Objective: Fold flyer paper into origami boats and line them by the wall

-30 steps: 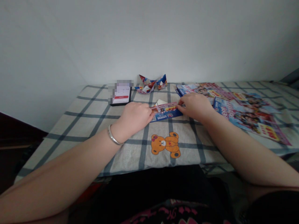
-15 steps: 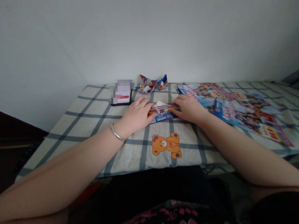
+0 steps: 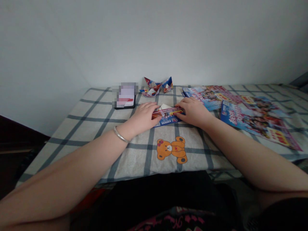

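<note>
A folded strip of printed paper [image 3: 166, 116], blue and red, lies on the checked cloth [image 3: 96, 115] in front of me. My left hand [image 3: 141, 117], with a silver bangle on the wrist, lies flat with its fingers stretched over the strip's left end. My right hand [image 3: 193, 111] presses down on the right end, fingers together and fairly flat. Both hands touch the paper and keep it against the cloth.
A phone [image 3: 125, 96] lies behind my left hand. Folded paper shapes [image 3: 156, 86] sit by the wall. Several colourful flyers [image 3: 250, 112] are spread at the right. An orange bear print [image 3: 171, 149] marks the cloth near the front edge.
Both hands slid closer together over the strip, and the strip looks shorter. My left fingers went from curled to stretched flat.
</note>
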Motion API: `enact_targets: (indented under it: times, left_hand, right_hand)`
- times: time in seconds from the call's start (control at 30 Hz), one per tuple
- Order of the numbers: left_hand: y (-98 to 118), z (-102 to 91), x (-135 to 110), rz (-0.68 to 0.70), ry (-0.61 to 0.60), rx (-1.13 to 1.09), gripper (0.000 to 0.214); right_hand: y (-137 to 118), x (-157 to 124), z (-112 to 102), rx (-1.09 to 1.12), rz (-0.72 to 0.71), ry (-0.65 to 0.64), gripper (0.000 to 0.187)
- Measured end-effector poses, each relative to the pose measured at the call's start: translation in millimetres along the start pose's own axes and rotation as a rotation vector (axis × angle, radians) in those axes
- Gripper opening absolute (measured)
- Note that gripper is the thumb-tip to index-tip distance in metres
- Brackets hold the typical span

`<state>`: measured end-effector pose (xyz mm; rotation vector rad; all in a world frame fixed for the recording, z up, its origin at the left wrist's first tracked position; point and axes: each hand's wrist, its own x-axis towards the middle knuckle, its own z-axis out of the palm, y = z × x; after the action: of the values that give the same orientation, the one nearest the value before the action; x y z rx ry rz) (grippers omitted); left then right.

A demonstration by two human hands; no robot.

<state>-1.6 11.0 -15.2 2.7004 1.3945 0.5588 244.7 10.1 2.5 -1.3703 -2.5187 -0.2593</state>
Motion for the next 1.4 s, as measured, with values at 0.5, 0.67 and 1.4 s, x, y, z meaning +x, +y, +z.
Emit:
enact_targets:
  times: [0.5,0.67,1.4]
  left_hand:
    - [-4,3.0,8,-0.235,0.028,-0.487,0.048]
    - [0,5.8,4,-0.219,0.079,-0.613,0.046]
    - [8,-16.3,-1,0.073,0.385,-0.177,0.02]
  right_hand:
    - [-1,6,6,0.091,0.017,0.027,0.031]
    - [0,6,8,0.112,0.001,0.067,0.027]
    - [5,3,-5,0.271,0.024,0.289,0.008]
